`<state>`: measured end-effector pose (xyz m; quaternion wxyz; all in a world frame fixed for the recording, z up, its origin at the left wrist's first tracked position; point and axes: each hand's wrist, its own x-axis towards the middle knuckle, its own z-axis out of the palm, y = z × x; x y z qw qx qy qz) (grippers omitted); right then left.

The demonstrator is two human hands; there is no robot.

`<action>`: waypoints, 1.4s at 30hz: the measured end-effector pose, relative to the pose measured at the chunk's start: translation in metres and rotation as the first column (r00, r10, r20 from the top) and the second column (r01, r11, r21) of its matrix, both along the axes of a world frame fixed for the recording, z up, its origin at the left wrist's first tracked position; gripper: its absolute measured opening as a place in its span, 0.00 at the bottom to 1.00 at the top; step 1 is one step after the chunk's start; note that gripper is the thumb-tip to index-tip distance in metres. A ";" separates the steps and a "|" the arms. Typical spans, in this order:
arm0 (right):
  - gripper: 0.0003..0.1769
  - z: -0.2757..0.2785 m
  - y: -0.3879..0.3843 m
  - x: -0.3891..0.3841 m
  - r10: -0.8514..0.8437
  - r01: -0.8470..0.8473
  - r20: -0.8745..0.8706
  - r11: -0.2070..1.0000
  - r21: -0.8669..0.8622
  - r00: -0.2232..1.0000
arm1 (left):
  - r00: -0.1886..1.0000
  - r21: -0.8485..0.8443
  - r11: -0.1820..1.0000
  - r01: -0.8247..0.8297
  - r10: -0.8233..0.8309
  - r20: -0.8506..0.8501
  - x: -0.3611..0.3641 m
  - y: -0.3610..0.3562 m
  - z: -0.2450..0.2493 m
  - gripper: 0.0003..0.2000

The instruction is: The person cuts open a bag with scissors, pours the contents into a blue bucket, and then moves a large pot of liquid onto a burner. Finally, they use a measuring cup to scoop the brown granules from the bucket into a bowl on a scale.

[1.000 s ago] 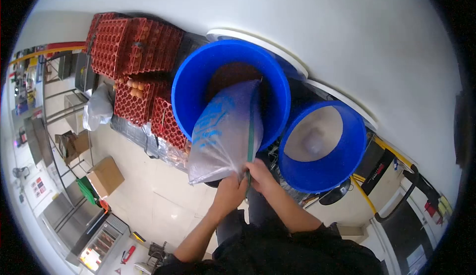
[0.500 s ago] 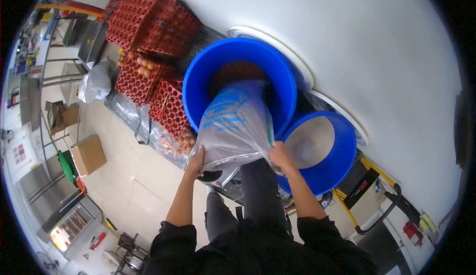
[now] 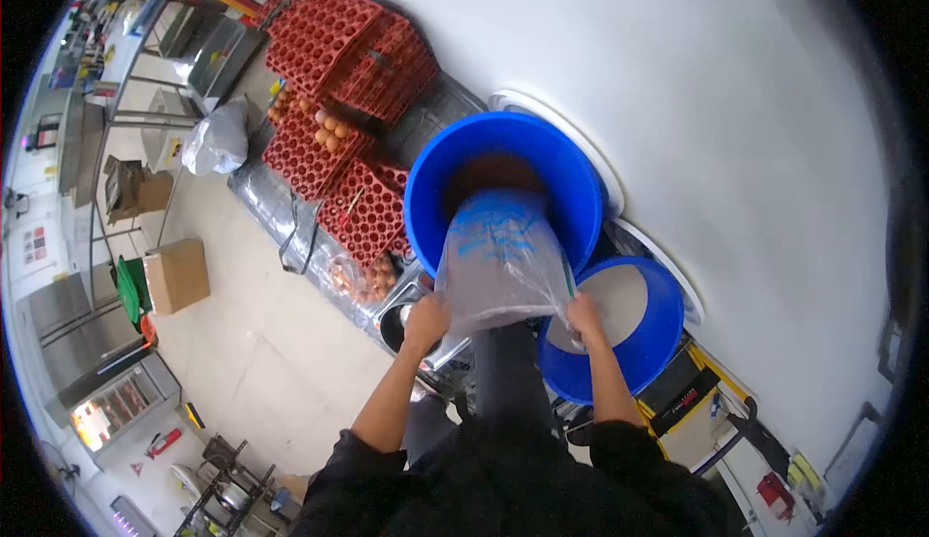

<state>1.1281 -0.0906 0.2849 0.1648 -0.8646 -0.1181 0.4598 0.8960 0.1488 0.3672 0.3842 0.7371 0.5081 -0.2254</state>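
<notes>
I hold a clear plastic sack with blue print (image 3: 495, 256), upended with its mouth inside a big blue bucket (image 3: 426, 189) that has brown contents. My left hand (image 3: 426, 319) grips the sack's lower left corner. The lower right corner is gripped by my right hand (image 3: 584, 316). A second blue bucket (image 3: 634, 358) holding pale powder stands just right of the first one.
Stacks of red egg trays (image 3: 339, 48), some with eggs, stand left of the buckets against a white wall. White lids (image 3: 542, 111) lean behind the buckets. Cardboard boxes (image 3: 177, 276), a white bag (image 3: 220, 140) and metal racks are on the tiled floor at left.
My hands moved from together at the sack's bottom to its two corners, and the sack was tipped up steeper into the bucket. The camera view shifted, so everything sits further right.
</notes>
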 end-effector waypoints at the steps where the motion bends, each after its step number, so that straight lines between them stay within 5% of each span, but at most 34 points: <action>1: 0.16 0.001 0.005 0.002 0.007 -0.008 -0.015 0.998 -0.058 1.000 | 0.999 -0.018 1.000 -0.025 0.024 -0.034 -0.002 0.000 0.002 0.22; 4: 0.16 0.001 0.014 -0.001 0.200 -0.191 0.131 0.978 -0.084 0.971 | 0.997 -0.047 0.997 -0.067 0.066 -0.027 -0.008 0.003 -0.019 0.22; 6: 0.16 0.003 0.022 -0.012 0.213 -0.202 0.155 0.976 -0.085 0.965 | 0.995 -0.046 0.996 -0.074 0.077 0.066 -0.031 0.002 -0.057 0.23; 10: 0.17 -0.075 0.005 -0.029 0.080 -0.076 0.243 0.997 -0.025 0.967 | 0.959 -0.089 0.956 -0.279 0.282 0.020 -0.033 -0.010 -0.028 0.23; 13: 0.25 0.001 0.032 -0.027 0.026 -0.040 -0.084 0.983 -0.181 0.996 | 0.901 -0.090 0.921 -0.379 0.390 0.192 -0.046 -0.038 -0.047 0.23; 15: 0.32 0.046 0.048 -0.039 0.001 0.000 0.007 0.977 -0.215 1.000 | 0.852 -0.147 0.868 -0.474 0.495 0.172 -0.052 -0.055 -0.043 0.24; 19: 0.45 -0.006 0.020 -0.019 0.065 -0.023 0.165 0.968 -0.248 0.984 | 0.852 -0.079 0.870 -0.487 0.493 0.178 -0.061 -0.069 -0.050 0.23; 22: 0.43 0.011 0.031 -0.040 0.519 -0.386 0.253 0.817 -0.429 0.817 | 0.856 -0.036 0.876 -0.481 0.478 0.198 -0.069 -0.068 -0.042 0.23; 28: 0.36 -0.012 0.022 -0.020 0.658 -0.512 0.199 0.710 -0.483 0.726 | 0.871 -0.029 0.876 -0.481 0.482 0.094 -0.054 -0.057 -0.025 0.18; 32: 0.33 0.023 0.042 0.006 0.725 -0.661 0.029 0.642 -0.388 0.688 | 0.934 -0.052 0.932 -0.357 0.357 -0.013 -0.041 -0.059 -0.009 0.14; 33: 0.27 0.027 0.049 0.012 0.773 -0.712 0.026 0.597 -0.370 0.634 | 0.932 -0.052 0.931 -0.362 0.360 -0.037 -0.036 -0.051 -0.004 0.13; 36: 0.21 0.009 0.047 0.043 0.979 -0.954 0.012 0.202 -0.222 0.205 | 0.928 -0.059 0.927 -0.369 0.365 -0.077 -0.020 -0.039 0.006 0.13; 42: 0.16 0.037 0.057 0.065 0.970 -0.954 0.107 0.234 -0.189 0.216 | 0.957 -0.020 0.961 -0.277 0.275 -0.092 0.001 -0.040 0.029 0.12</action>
